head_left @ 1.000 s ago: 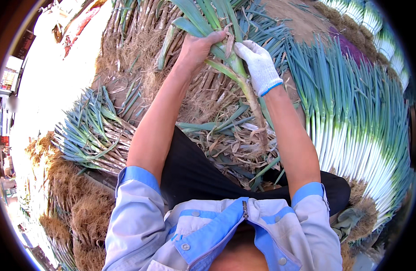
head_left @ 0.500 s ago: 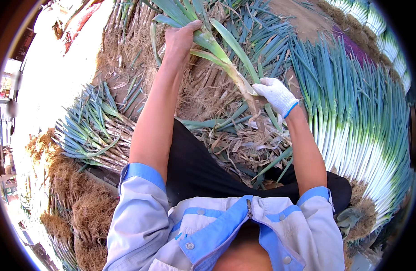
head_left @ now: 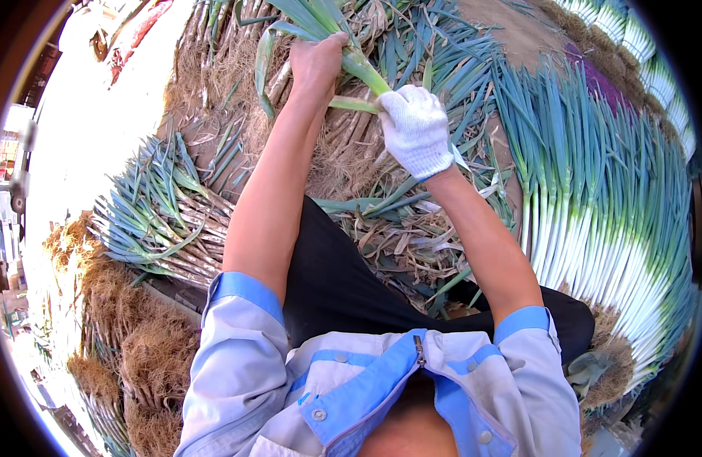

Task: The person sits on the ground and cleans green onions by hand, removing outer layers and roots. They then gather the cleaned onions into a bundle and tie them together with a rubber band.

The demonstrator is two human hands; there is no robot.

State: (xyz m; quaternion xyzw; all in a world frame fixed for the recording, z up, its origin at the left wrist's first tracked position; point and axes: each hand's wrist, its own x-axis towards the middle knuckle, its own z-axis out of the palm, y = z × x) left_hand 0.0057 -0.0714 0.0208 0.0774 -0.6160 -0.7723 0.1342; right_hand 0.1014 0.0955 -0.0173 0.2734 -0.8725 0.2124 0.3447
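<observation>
We hold one green onion stalk (head_left: pixel 358 65) up front, above lap, both hands on it. Our left hand (head_left: pixel 316 65), bare, grip wrapped tight round upper stalk where green leaves fan out. Our right hand (head_left: pixel 415 129), white knit glove, grip pinched on pale lower part of same stalk, fingers curled. Below hands: heap of dry peelings and trimmings (head_left: pixel 396 236). Right: long row of cleaned green onions (head_left: pixel 594 228), white shafts side by side. Left: bundle of untrimmed onions (head_left: pixel 160 221), beside brown root pile (head_left: pixel 137 343).
</observation>
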